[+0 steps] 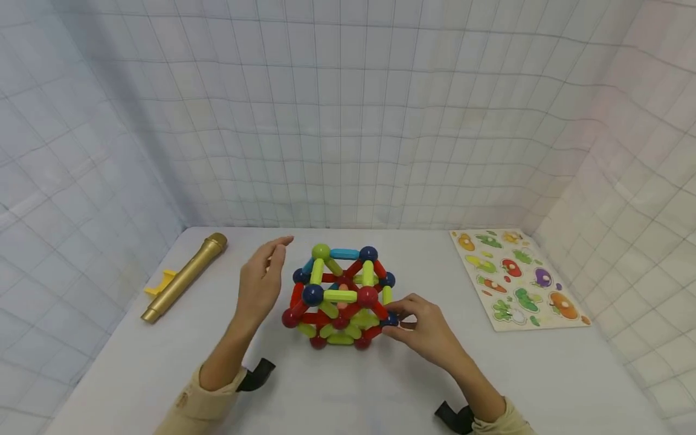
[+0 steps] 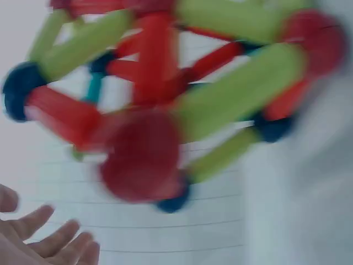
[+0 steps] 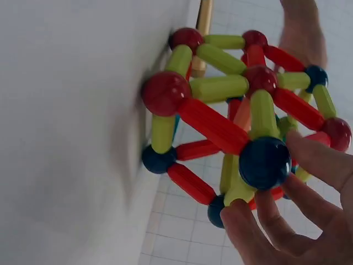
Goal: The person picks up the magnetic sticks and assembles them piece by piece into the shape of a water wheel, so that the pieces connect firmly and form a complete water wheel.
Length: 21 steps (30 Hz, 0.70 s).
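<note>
A cage-like model of magnetic rods and balls (image 1: pixel 340 296) stands on the white table in the head view, with red, yellow-green and light blue rods joined by balls of red, dark blue and green. At its right side my right hand (image 1: pixel 426 326) pinches a dark blue ball (image 3: pixel 265 163) between thumb and fingers, seen closely in the right wrist view. My left hand (image 1: pixel 260 284) is raised just left of the model, fingers extended and nothing in them. The left wrist view shows a blurred red ball (image 2: pixel 140 154) of the model, apart from the left fingers (image 2: pixel 58 240).
A gold microphone (image 1: pixel 187 275) lies at the table's left, with a small yellow piece (image 1: pixel 162 283) beside it. On the right is a board with vegetable pictures (image 1: pixel 519 279). White gridded cloth (image 1: pixel 348 121) encloses the back and sides of the table (image 1: pixel 337 386).
</note>
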Each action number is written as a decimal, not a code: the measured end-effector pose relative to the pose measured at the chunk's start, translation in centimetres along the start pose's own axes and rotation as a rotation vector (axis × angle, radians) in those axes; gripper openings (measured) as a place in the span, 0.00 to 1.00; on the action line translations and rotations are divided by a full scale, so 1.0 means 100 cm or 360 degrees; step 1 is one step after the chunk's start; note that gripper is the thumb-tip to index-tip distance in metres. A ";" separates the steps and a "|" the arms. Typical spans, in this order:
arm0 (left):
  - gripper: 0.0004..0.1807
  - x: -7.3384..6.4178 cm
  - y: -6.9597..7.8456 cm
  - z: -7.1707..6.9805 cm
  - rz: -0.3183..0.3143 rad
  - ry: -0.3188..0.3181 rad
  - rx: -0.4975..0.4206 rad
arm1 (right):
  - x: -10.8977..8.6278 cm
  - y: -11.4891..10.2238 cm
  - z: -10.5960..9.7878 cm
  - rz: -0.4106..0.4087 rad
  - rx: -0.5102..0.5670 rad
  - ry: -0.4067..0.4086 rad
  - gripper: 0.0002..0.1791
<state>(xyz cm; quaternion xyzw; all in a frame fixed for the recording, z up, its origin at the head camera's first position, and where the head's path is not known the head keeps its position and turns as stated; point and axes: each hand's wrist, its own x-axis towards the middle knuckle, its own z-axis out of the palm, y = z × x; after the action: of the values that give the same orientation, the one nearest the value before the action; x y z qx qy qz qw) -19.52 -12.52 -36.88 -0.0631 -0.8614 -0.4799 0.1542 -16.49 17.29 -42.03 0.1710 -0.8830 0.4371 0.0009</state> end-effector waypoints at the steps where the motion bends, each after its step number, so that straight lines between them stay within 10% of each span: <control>1: 0.27 -0.003 -0.012 0.005 0.0012 0.0006 -0.0021 | 0.002 0.000 -0.003 0.0005 -0.0031 0.0050 0.19; 7: 0.31 -0.002 -0.042 0.026 0.0126 -0.0323 -0.0172 | 0.030 -0.012 0.005 -0.0091 -0.0007 0.0404 0.23; 13: 0.33 -0.004 -0.041 0.043 0.0150 -0.0499 -0.0283 | 0.054 -0.011 0.031 -0.0144 0.0304 0.0140 0.31; 21: 0.34 -0.004 -0.041 0.057 0.0128 -0.0466 -0.0217 | 0.068 0.004 0.034 -0.0248 0.0438 0.0077 0.31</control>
<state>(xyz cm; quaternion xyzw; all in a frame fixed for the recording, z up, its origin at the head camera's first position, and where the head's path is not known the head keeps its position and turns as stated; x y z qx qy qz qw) -21.31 -9.85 -43.11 -0.1771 -0.8369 -0.5163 0.0416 -22.50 12.85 -43.38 0.2269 -0.7986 0.5566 0.0327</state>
